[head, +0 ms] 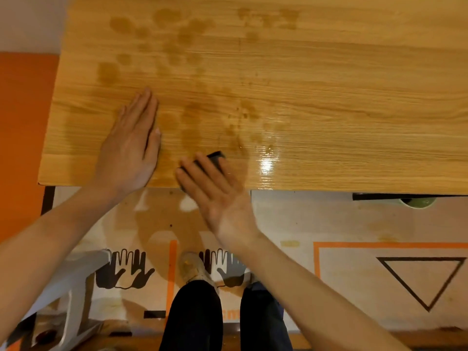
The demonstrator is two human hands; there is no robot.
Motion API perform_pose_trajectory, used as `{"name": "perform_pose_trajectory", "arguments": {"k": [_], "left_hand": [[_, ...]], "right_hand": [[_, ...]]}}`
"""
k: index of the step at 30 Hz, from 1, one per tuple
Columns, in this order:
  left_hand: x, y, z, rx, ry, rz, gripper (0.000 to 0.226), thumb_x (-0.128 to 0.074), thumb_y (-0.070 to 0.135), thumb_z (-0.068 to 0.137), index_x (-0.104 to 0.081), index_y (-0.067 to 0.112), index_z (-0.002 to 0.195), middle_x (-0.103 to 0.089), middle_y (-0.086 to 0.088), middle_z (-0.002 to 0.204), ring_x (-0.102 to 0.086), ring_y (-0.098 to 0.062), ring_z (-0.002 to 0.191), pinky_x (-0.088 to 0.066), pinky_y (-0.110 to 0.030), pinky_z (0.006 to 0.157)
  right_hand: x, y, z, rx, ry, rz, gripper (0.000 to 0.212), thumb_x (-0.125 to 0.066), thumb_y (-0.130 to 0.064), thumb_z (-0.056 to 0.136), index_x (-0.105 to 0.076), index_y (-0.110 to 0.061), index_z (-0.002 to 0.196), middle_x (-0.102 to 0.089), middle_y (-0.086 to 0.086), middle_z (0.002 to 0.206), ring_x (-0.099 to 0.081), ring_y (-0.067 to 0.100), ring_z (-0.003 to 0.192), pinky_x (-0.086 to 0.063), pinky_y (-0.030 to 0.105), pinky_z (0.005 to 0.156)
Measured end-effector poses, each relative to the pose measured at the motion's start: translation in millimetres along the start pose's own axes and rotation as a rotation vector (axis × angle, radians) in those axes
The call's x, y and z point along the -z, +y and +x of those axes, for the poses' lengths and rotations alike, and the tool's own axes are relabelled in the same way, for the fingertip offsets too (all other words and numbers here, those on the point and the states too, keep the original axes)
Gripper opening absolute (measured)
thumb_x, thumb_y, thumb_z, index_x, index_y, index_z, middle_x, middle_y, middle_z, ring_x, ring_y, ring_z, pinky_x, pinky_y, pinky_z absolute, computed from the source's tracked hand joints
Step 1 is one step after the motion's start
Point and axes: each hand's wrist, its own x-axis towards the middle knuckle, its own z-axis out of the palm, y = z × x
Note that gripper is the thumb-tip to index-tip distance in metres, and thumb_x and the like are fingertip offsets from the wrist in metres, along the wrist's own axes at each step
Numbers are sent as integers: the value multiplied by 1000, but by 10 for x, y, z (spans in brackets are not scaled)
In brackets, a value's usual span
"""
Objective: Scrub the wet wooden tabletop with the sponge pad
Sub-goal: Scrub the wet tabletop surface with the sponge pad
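light wood-grain tabletop (329,84): flat, dark wet blotches left of centre, glossy sheen near front edge | dark rectangular sponge pad (215,159): flat at front edge, mostly covered

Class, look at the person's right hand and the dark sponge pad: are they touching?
Touching. The head view shows the right hand lying with straight fingers over the sponge pad on the tabletop, no gap visible.
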Motion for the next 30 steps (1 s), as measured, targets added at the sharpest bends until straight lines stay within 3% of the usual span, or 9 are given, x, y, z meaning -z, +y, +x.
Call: {"name": "perform_pose_trajectory", "arguments": {"k": [2,4,7,11,17,20,23,26,30], "left_hand": [[1,-15,1,-10,-3,-15,57,-19,36,110,-18,10,161,-10,-3,170,-5,-14,157,-6,-38,128],[-3,-22,0,-16,3,-24,56,-20,34,110,-18,10,161,-10,-4,170,-5,-15,157,-7,-38,128],[-18,-4,1,-29,21,-36,56,-21,32,110,-20,8,160,-13,-6,169,-8,-17,157,-7,-37,128],[-34,-6,-14,-28,32,-31,56,-22,31,109,-21,5,159,-14,-9,169,-9,-19,157,-8,-40,128],[-23,-3,-15,-30,29,-30,56,-22,30,109,-19,5,160,-11,-8,169,-8,-19,157,-1,-30,128],[-21,3,-30,-31,36,-36,57,-22,29,108,-20,5,160,-12,-9,169,-9,-20,157,-1,-31,128],[-27,31,-44,-46,56,-45,57,-22,29,108,-21,3,159,-14,-12,168,-13,-24,156,-7,-38,128],[-22,23,-30,-45,65,-58,55,-21,29,109,-20,5,159,-14,-12,168,-12,-24,156,-9,-41,128],[-36,0,-20,-48,63,-66,56,-22,28,109,-23,3,158,-16,-13,168,-14,-25,156,-11,-43,128]], "right_hand": [[-17,-147,162,27,-68,14,48,-41,-7,95,-44,-10,144,-39,9,152,-29,27,144,-17,43,121],[82,-66,148,37,-128,28,44,-43,-14,99,-46,-12,142,-41,7,151,-29,26,144,-17,43,121],[410,332,-202,-91,-144,39,43,-54,-19,99,-47,-16,141,-40,4,152,-28,22,145,-19,43,121],[843,917,-489,-248,-201,-19,44,-37,-21,103,-38,-16,147,-30,3,157,-18,19,148,-16,45,121],[675,1269,250,-662,-28,-59,47,-27,-27,104,-35,-11,148,-26,8,158,-14,28,149,-5,45,121],[583,751,-19,-594,-68,-44,48,-27,-27,104,-34,-12,149,-24,5,159,-12,27,149,-14,53,119],[600,367,-343,-454,-181,8,47,-27,-26,105,-29,-17,151,-18,-2,161,-6,19,150,-7,45,122],[614,627,-26,-423,-205,-10,48,-25,-28,105,-28,-17,151,-18,-1,160,-7,19,150,-5,39,122],[447,1001,620,-611,-77,-29,48,-25,-29,105,-31,-14,150,-21,5,160,-9,24,150,-4,43,121]]}}
